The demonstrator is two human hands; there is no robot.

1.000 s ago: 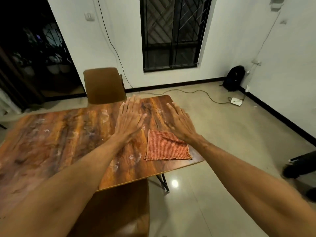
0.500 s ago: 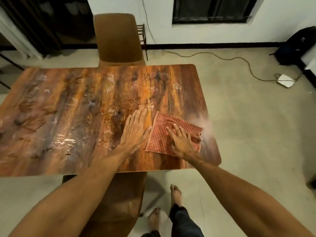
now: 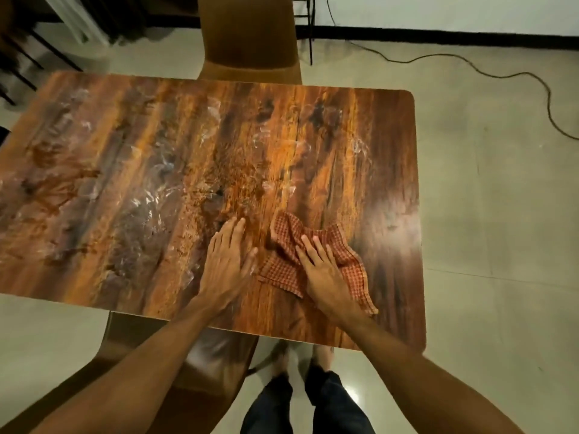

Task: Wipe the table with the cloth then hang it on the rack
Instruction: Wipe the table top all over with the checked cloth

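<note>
**As the cloth is pressed down, both hands are laid flat on the tabletop**

Where the brown wood-grain rectangular tabletop [image 3: 125, 151] nears its right end, a rumpled red-and-orange checked cloth [image 3: 283, 272] is found close to the near edge. It is pinned under the right hand [image 3: 326, 270], which is laid palm down on the fabric with its fingers held straight and slightly fanned. Nothing is pinched or gripped. The cloth is bunched into folds ahead of the fingertips, and one corner is spread out past the wrist toward the near edge.

Just beside it, on the left, the left hand [image 3: 225, 264] is laid flat on the bare wood, with fingers straight and close together and the thumb angled toward the cloth. Whether the thumb touches the fabric cannot be told.

Whitish smears [image 3: 150, 202] are seen across the middle and left of the surface. A brown moulded chair [image 3: 247, 32] is set at the far side. A second brown chair [image 3: 131, 371] is seen at the near side, below the left forearm. Bare feet [image 3: 286, 355] are seen on the pale floor [image 3: 501, 245], and a dark cable [image 3: 501, 77] is laid across it at the far right.
</note>
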